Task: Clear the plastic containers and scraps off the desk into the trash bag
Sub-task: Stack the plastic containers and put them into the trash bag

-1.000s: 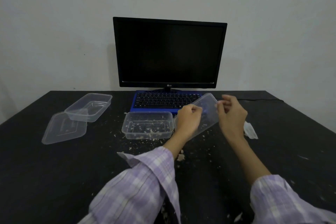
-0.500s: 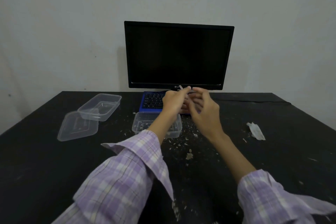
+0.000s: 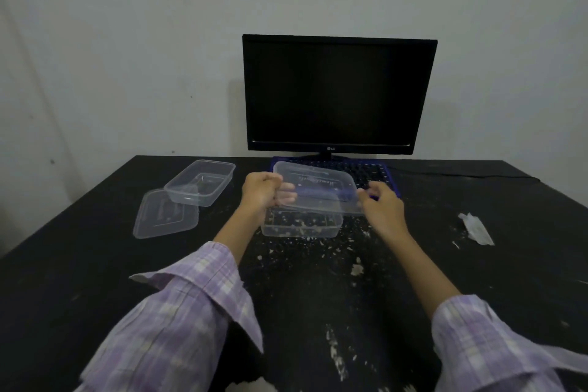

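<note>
A clear plastic lid hangs just above a clear container that holds food scraps. My left hand grips the lid's left edge and my right hand pinches its right edge. Further left, an empty clear container rests partly on a second clear lid. Pale scraps are scattered over the black desk in front of the container. No trash bag shows in the head view.
A black monitor stands at the back with a blue keyboard under it. A crumpled white wrapper lies on the right. A cable runs along the back right.
The lid went from tilted on the right to level above the scrap container, with both hands holding its ends. The camera view shifted left.
</note>
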`<state>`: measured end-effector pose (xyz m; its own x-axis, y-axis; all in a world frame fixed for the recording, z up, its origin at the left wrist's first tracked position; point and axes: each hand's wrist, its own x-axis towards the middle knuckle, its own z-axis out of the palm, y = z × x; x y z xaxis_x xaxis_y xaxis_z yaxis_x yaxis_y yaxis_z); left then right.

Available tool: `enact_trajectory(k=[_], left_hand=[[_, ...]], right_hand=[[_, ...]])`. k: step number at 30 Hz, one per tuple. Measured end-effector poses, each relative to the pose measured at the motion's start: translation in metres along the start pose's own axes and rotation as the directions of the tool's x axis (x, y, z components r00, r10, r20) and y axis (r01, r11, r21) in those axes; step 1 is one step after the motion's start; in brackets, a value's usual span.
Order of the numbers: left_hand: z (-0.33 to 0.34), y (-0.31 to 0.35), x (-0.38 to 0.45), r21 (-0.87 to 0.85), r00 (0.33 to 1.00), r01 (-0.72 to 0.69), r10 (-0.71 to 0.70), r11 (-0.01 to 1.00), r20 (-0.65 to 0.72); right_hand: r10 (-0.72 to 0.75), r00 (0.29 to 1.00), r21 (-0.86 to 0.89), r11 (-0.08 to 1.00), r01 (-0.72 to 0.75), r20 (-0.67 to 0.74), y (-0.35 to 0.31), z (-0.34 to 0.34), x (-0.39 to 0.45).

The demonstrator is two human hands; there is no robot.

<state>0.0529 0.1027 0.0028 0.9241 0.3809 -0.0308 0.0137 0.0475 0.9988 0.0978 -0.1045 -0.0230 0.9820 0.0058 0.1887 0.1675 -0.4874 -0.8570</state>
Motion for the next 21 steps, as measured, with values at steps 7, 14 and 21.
enact_trajectory(k=[7, 14, 21], left_hand=[[-0.025, -0.021, 0.009, 0.35, 0.981, -0.041, 0.104, 0.936, -0.162], [-0.033, -0.037, 0.009, 0.487, 0.995, 0.009, 0.043, 0.874, -0.096], [-0.036, -0.046, 0.016, 0.457, 0.993, 0.013, 0.041, 0.889, -0.109]], right_hand=[[-0.032, 0.999, -0.025, 0.999, 0.033, 0.009, -0.005, 0.025, -0.006], [0.026, 1.0, -0.068, 0.997, -0.026, 0.0, 0.007, 0.039, -0.01], [0.069, 0.998, 0.017, 0.998, -0.068, -0.013, 0.019, 0.045, -0.009]])
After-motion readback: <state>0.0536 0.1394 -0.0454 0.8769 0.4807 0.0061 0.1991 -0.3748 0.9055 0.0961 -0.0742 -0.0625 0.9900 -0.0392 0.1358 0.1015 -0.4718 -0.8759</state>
